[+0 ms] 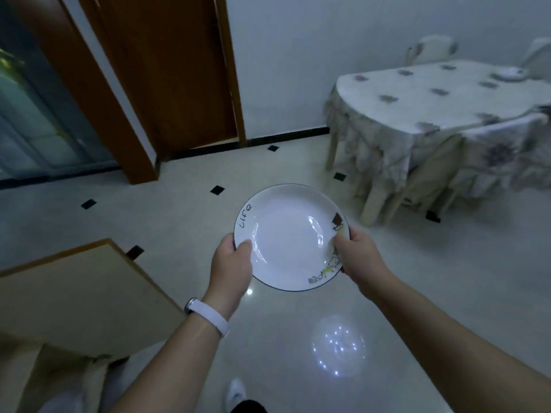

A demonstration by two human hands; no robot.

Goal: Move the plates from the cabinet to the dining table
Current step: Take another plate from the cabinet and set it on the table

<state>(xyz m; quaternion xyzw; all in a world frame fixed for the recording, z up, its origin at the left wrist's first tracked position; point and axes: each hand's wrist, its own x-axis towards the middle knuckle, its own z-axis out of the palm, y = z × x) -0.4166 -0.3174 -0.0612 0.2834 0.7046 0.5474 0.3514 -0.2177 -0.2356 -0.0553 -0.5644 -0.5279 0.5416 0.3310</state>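
nearest the viewer, a white shoe (237, 391) stands on the glossy tiled floor (179, 222), and a light wooden panel (74, 293) fills the lower left. both forearms reach forward; the left wrist carries a white wristband (208, 318). between the hands is the plate (290, 236), white with a dark edge line, the word "life" and small cartoon figures. it is held roughly level in the air above the floor, well apart from the dining table (432, 96). the left hand (231, 263) clamps the near-left rim, thumb on top, the other fingers hidden beneath. the right hand (362, 260) clamps the right rim likewise, thumb over the printed border, fingers out of sight below. farther right, the dining table wears a flowered cloth; a covered chair (492, 156) stands against its near side, and a small white dish (508, 73), blurred, lies near its far edge. farther left, a brown wooden door (167, 70) is set in the white wall.
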